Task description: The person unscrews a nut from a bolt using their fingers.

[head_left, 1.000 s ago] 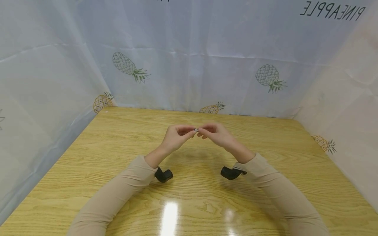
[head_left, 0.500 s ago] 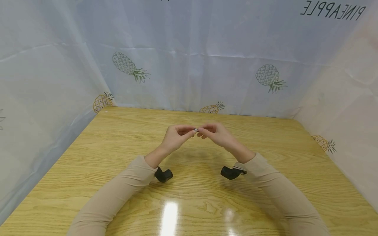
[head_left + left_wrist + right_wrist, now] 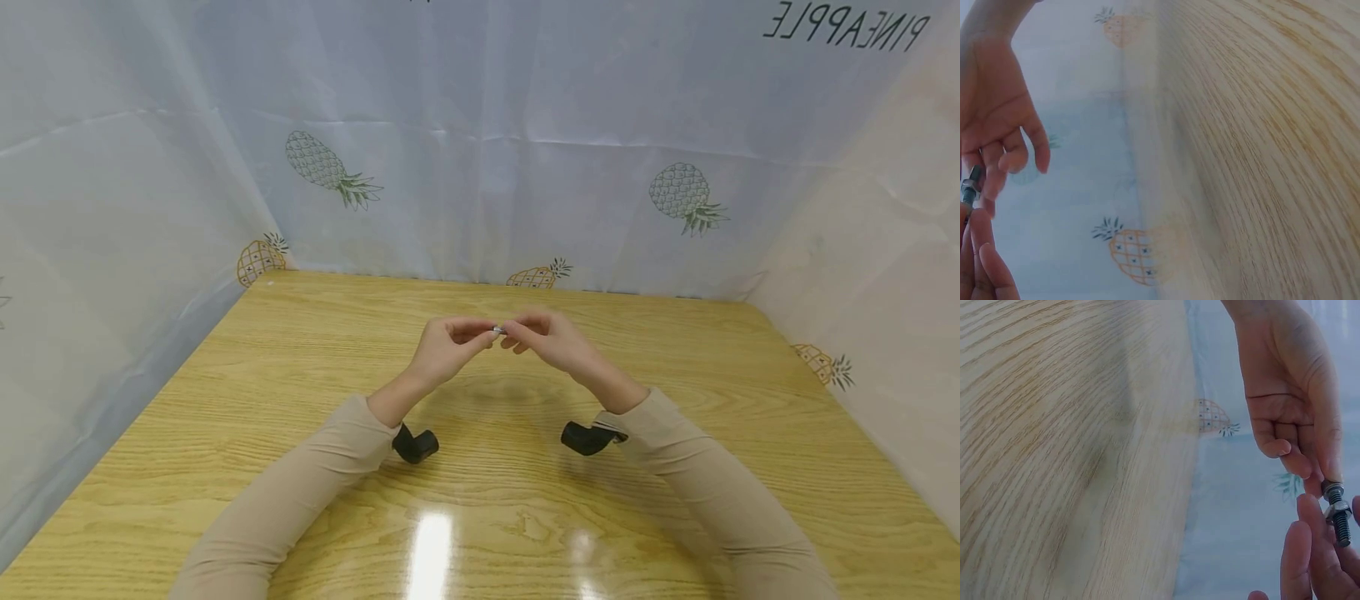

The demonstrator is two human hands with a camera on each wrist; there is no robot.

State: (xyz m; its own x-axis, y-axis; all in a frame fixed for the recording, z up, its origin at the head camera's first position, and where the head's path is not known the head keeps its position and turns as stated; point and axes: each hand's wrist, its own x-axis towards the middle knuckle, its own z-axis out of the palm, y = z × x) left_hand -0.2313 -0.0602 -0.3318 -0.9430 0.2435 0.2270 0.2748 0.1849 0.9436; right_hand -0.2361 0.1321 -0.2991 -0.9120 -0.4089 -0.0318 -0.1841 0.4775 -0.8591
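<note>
A small metal bolt [image 3: 1342, 535] hangs above the wooden table, level between the two hands in the head view. My left hand [image 3: 444, 348] pinches it by the head end between thumb and fingertips. A hex nut [image 3: 1337, 512] sits partway along the thread, with thread showing beyond it. Thumb and fingers of my right hand [image 3: 553, 343] are bent around the nut from the other side. In the left wrist view the bolt [image 3: 969, 195] stands at the left edge, its tip near the right hand's fingers. Exact finger contact on the nut is partly hidden.
The wooden table [image 3: 300, 367] spreads beneath both arms. A pineapple-print curtain [image 3: 480, 200] hangs along the back and sides. Black wrist-worn pieces [image 3: 417, 447] stick out from under both sleeves. A tiny white speck [image 3: 271, 283] lies near the far left corner.
The right hand's upper fingers have shifted slightly at the nut and look blurred now. The left hand and bolt stay nearly in place.
</note>
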